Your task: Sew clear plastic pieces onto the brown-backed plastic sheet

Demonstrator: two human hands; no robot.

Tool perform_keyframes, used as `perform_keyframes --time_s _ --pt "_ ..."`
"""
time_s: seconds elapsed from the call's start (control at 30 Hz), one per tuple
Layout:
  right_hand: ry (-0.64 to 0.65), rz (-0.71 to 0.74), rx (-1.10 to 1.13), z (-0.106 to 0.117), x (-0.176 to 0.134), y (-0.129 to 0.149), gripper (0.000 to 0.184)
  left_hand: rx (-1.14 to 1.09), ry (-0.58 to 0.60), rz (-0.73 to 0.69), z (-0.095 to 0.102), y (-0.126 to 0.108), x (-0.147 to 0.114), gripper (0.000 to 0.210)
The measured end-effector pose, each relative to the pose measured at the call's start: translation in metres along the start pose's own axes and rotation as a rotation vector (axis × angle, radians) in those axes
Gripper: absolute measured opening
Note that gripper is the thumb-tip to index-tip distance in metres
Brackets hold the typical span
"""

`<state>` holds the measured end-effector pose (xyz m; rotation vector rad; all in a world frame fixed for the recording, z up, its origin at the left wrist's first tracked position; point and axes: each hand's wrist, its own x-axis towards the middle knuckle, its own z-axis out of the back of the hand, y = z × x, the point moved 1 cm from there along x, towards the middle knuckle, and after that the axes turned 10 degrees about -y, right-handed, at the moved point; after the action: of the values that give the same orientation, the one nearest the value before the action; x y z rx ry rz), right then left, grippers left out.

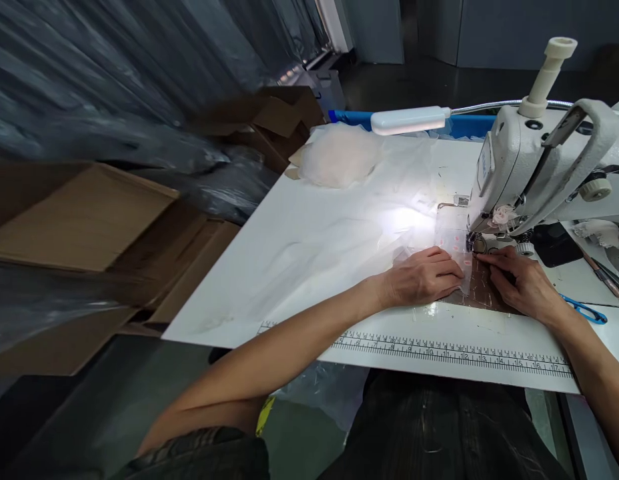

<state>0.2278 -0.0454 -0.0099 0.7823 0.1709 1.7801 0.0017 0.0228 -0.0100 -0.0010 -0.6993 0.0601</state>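
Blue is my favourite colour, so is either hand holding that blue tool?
No, the blue tool lies on the table, while the left hand and right hand are beside the sewing machine.

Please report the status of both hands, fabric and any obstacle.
Left hand on sheer fabric. Right hand close to presser foot. Blue-handled tool right of both hands, off fabric.

The fabric (374, 243) looks sheer, the sewing machine (510, 163) smooth, the box (84, 217) matt cardboard.
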Motion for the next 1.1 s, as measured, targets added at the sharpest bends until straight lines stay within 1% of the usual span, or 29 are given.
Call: perform_keyframes --time_s 0.13,0.23,0.33,0.4,0.47,0.7,0.77,0.9,0.97,1.1 --pt "0.036 0.080 -0.067 -0.0002 -0.0010 0.0007 0.040 0.016 0.028 -0.011 -0.0005 -0.0001 -0.0004 0.022" --pt "0.029 0.128 -0.131 -0.0030 -0.0026 0.0003 0.042 -0.016 0.025 -0.001 -0.0012 -0.0002 -0.0005 0.022" --pt "0.034 0.152 -0.174 -0.0062 -0.0040 -0.0012 0.042 -0.044 0.051 0.069 -0.0032 -0.0003 0.0010 0.022" --pt "0.046 0.146 -0.188 -0.0071 -0.0043 -0.0024 0.040 -0.049 0.069 0.120 -0.0048 -0.0004 0.0022 0.023" --pt "0.057 0.136 -0.193 -0.0068 -0.0044 -0.0032 0.040 -0.053 0.080 0.142 -0.0059 -0.0003 0.0027 0.024" --pt "0.055 0.115 -0.188 -0.0053 -0.0048 -0.0018 0.039 -0.039 0.065 0.086 -0.0058 0.0008 0.0006 0.028" --pt "0.053 0.114 -0.177 -0.0050 -0.0048 -0.0008 0.039 -0.021 0.079 0.071 -0.0056 0.0000 0.0005 0.029" --pt "0.071 0.185 -0.112 -0.0033 -0.0039 0.0019 0.038 0.003 0.130 0.045 -0.0043 -0.0016 0.0019 0.030" --pt "0.079 0.210 -0.098 -0.0023 -0.0033 0.0032 0.037 -0.037 0.139 0.050 -0.0028 -0.0005 0.0034 0.027" --pt "0.079 0.195 -0.132 -0.0012 -0.0024 0.0060 0.037 -0.196 0.168 0.079 0.0010 0.0068 0.0088 0.019"
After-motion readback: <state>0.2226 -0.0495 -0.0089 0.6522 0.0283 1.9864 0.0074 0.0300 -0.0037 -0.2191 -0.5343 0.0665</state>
